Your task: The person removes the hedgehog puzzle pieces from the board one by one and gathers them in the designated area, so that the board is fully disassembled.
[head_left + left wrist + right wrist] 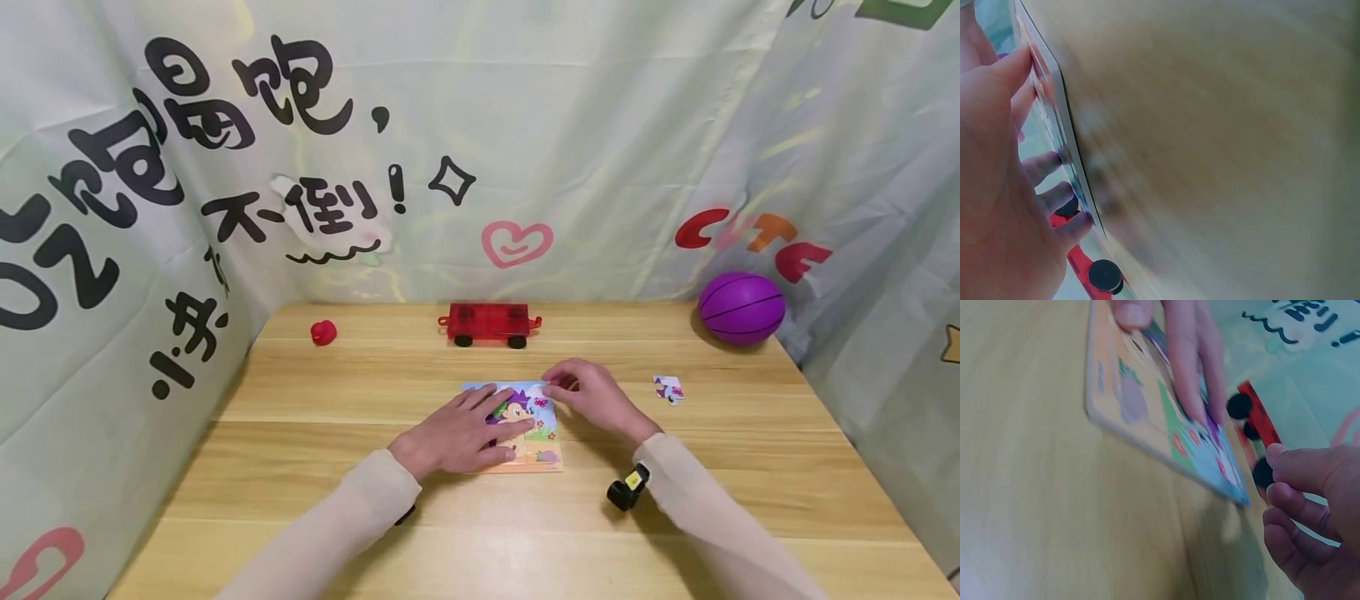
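Observation:
A picture puzzle (pixel 545 423) of a purple-haired hedgehog lies flat on the table. My left hand (pixel 468 433) rests on its left and middle part with fingers spread, covering much of the picture. In the left wrist view the fingertips of that hand (pixel 1013 169) touch the puzzle's surface. My right hand (pixel 596 398) is at the puzzle's upper right corner. In the right wrist view, the fingers of this hand (pixel 1316 512) are loosely bent beside the board (pixel 1141 434), with nothing visible between them. A loose puzzle piece (pixel 669 389) lies to the right of the right hand.
Behind the puzzle stands a red toy wagon (pixel 489 323) with black wheels. A small red object (pixel 323 332) sits at the back left, and a purple ball (pixel 742 308) at the back right corner. Printed curtains (pixel 600 150) border the wooden table (pixel 315 467).

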The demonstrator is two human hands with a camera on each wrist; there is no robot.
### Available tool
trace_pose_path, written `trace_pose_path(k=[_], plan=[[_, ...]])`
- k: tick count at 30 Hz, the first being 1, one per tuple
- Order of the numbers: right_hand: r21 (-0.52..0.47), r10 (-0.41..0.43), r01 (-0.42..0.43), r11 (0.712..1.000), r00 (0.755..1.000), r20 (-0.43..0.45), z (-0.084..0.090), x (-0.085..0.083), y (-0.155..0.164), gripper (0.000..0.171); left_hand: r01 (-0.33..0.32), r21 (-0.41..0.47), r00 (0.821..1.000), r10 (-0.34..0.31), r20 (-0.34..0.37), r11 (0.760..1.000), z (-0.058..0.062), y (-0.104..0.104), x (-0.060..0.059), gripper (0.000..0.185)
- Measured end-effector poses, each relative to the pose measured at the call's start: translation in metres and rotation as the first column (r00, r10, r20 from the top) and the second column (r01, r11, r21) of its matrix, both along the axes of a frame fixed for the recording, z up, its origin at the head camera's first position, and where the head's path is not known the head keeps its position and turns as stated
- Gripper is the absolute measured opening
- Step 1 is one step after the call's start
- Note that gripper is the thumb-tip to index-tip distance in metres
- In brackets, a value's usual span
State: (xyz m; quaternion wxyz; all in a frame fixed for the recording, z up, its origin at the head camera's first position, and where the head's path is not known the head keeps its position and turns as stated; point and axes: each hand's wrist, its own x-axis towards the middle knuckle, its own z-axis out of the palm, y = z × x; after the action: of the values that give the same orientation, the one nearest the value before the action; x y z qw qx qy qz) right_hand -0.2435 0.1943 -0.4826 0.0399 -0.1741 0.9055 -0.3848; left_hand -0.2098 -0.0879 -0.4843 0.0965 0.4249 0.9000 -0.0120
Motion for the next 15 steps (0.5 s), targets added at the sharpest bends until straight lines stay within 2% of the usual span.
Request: trace_pose_path(k=[3,8,15], plan=[[0.000,0.017,-0.017,1.000,1.000,0.018,-0.002,0.001,-0.012,0.021,-0.004,0.029,1.000,0.004,0.021,1.000,0.001,0.000,-0.001,0.060],[-0.012,0.042,-0.041,0.999,0.998,0.043,-0.006,0.001,-0.024,0.019,-0.035,0.086,0.995,0.027,0.098,0.996,0.008,-0.010,-0.007,0.064],[0.019,0.044,-0.045,0.999,0.998,0.050,-0.009,0.000,-0.028,0.017,-0.068,0.076,0.981,0.053,0.185,0.995,0.012,-0.026,-0.010,0.065]])
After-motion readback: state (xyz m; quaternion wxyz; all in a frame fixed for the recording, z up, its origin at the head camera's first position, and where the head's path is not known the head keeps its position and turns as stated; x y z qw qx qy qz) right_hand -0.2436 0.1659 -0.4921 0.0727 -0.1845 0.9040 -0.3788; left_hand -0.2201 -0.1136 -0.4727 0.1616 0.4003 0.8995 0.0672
